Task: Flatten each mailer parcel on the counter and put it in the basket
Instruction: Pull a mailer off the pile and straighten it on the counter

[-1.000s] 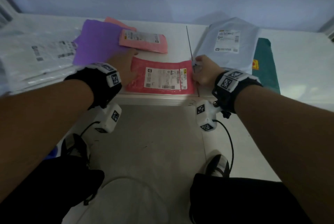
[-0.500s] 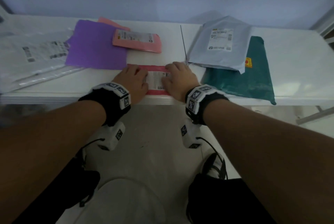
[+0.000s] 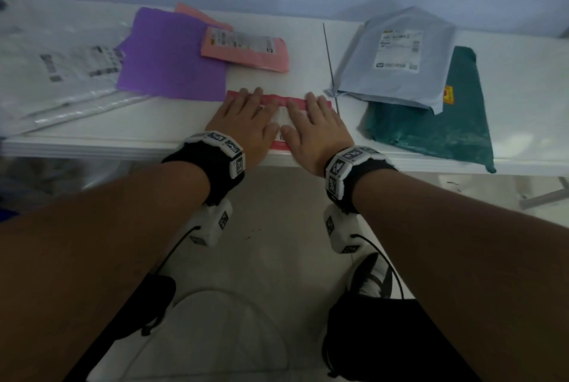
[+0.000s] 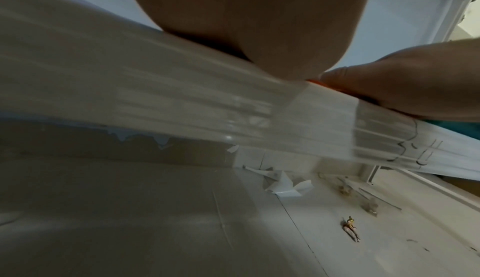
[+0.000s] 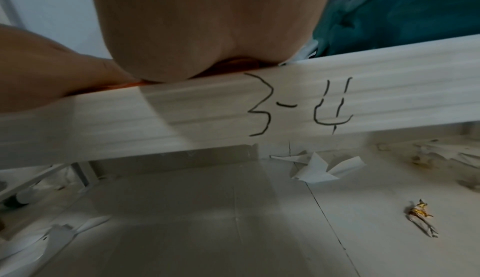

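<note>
Both palms flat, fingers straight: L hand (image 3: 246,122) & R hand (image 3: 314,126) pressing red mailer (image 3: 277,98) on counter (image 3: 123,138)

On the counter (image 3: 92,141) I count seven mailers: one red (image 3: 295,99), two pink (image 3: 246,50) (image 3: 197,13), one purple (image 3: 169,55), one grey (image 3: 397,58), one green (image 3: 437,129) and one white (image 3: 58,73). There may be more white ones in that pile, I cannot tell. Two hands: left (image 3: 246,122), right (image 3: 317,129). Two shoes (image 3: 374,277) (image 3: 160,284) on the floor.
</note>
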A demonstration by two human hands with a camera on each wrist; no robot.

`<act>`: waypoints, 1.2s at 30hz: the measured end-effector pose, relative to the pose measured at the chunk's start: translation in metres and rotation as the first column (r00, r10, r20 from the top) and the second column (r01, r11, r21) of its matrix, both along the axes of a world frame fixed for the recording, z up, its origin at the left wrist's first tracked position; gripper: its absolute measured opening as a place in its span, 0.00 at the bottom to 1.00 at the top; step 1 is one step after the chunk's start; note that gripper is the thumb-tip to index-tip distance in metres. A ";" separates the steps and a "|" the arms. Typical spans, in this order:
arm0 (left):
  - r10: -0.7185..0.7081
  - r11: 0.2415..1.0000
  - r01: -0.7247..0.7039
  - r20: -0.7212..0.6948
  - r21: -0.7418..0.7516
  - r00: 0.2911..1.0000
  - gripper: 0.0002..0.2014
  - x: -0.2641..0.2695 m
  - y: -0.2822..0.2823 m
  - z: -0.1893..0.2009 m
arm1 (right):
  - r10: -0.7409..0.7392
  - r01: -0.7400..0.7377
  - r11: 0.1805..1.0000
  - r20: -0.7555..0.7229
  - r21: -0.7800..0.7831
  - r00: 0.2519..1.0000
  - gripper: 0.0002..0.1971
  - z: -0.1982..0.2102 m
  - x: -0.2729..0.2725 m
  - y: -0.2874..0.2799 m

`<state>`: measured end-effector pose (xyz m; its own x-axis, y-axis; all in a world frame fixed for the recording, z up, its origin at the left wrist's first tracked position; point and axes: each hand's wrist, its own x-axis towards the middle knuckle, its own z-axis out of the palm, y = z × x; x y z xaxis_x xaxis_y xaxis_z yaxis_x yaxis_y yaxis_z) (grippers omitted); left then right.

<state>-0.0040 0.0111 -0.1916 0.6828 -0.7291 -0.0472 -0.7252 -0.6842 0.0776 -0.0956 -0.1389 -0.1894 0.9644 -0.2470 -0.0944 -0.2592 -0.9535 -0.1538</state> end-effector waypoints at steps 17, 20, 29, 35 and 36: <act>0.166 0.983 -0.164 -0.017 0.077 0.986 0.36 -0.002 0.002 0.000 | -0.017 0.014 0.999 -0.074 -0.029 0.997 0.36 -0.001 -0.001 -0.008; 0.188 0.979 -0.186 -0.006 0.083 0.982 0.36 -0.004 0.001 0.000 | -0.026 0.025 0.999 -0.073 -0.021 0.997 0.35 0.000 -0.001 -0.008; 0.113 0.990 -0.109 -0.049 0.087 0.992 0.38 0.007 0.015 0.002 | -0.022 0.022 1.000 -0.083 -0.004 0.996 0.37 0.000 0.002 -0.010; 0.119 0.989 -0.115 -0.035 0.088 0.992 0.37 0.003 0.014 0.004 | -0.015 0.018 1.000 -0.130 0.021 0.991 0.36 0.003 0.004 -0.012; 0.126 0.988 -0.122 -0.039 0.095 0.991 0.37 0.003 0.014 0.004 | -0.016 0.019 1.000 -0.131 0.021 0.991 0.36 0.004 0.004 -0.011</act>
